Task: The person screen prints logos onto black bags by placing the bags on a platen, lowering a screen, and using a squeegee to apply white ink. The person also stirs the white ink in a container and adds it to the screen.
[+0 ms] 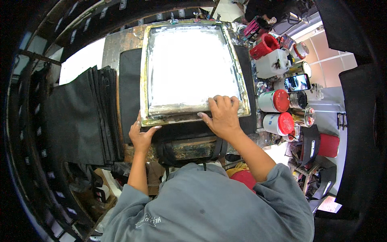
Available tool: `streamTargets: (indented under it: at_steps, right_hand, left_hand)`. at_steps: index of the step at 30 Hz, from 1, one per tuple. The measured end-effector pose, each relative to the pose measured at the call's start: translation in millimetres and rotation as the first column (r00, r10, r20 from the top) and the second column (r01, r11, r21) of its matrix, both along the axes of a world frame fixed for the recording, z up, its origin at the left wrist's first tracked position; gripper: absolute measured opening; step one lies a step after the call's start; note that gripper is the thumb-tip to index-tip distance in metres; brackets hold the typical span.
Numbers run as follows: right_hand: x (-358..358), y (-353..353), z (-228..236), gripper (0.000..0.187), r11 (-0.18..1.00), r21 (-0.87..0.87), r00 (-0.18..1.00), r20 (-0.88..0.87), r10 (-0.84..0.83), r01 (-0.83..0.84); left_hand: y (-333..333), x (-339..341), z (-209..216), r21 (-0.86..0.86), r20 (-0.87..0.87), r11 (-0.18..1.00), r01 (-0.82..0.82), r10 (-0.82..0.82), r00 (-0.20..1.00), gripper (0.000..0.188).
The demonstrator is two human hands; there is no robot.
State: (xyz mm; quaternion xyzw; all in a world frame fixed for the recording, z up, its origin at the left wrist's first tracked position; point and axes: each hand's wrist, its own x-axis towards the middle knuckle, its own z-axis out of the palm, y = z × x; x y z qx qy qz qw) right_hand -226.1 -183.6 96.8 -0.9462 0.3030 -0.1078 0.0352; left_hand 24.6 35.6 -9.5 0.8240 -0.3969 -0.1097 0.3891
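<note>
A screen-printing frame (193, 66) with a white, ink-smeared mesh lies flat over a black fabric bag (130, 86) on a worn wooden platen. My left hand (141, 135) grips the frame's near-left corner, thumb on the edge. My right hand (222, 115) rests palm-down on the frame's near edge, fingers spread over the rail. The bag's black handles (189, 147) hang over the platen's front end, just below my hands.
A stack of black fabric bags (82, 117) lies to the left. To the right stand red-lidded white jars (274, 101), a white jug (273, 62), tins and a lit phone (297, 82). Black fabric hangs at the far right.
</note>
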Motion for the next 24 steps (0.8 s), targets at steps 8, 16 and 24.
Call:
streamTargets:
  at_steps: [8,16,24]
  right_hand:
    - [52.7,-76.2,119.3,0.051,0.932,-0.359,0.974,0.225,0.033,0.051]
    - [86.7,-124.3,168.7,0.058,0.905,-0.418,0.933,0.348,0.087,0.072]
    - [87.7,-126.0,173.0,0.063,0.904,-0.412,0.953,0.302,0.020,0.111]
  left_hand:
    - [-80.6,31.3,114.9,-0.525,-0.080,0.851,0.018,-0.071,0.994,0.078]
    - [15.0,51.4,-31.1,0.528,0.301,0.764,-0.371,0.240,0.923,0.086]
    - [22.9,72.9,-18.6,0.314,0.378,0.874,-0.372,0.244,0.893,0.042]
